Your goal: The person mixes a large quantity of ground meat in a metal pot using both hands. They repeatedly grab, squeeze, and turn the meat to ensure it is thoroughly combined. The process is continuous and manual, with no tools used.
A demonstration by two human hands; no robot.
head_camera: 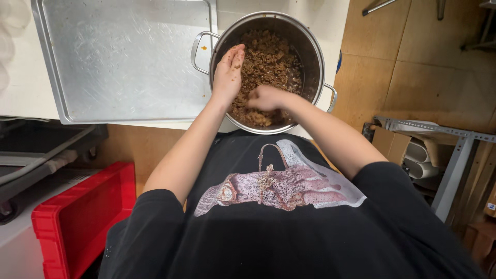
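Observation:
A large steel pot [310, 46] with two side handles stands on the white counter, filled with a brown, crumbly minced mixture [268, 57]. My left hand [228, 72] is over the pot's left rim, palm turned inward, with some of the mixture cupped in its curled fingers. My right hand [266, 97] is pushed down into the mixture near the pot's front, fingers closed in it and partly buried. Both bare forearms reach in from below.
A big empty metal baking tray [124, 57] lies left of the pot on the white counter [26, 98]. A red plastic crate [77, 217] sits on the floor at lower left. A metal rack frame [454, 155] stands at the right over the brown tiled floor.

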